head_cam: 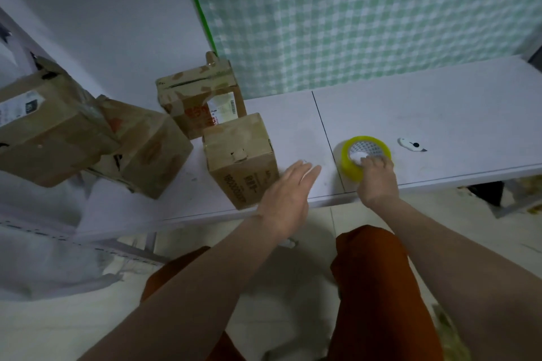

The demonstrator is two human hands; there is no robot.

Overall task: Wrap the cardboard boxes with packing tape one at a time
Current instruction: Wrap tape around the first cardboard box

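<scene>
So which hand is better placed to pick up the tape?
Right. The right hand already grips the tape; the left hand hovers open beside the box.

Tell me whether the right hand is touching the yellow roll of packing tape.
Touching. The head view shows the right hand resting on the yellow roll of packing tape, its curled fingers over the roll's near rim and into its core, with no gap visible.
</scene>
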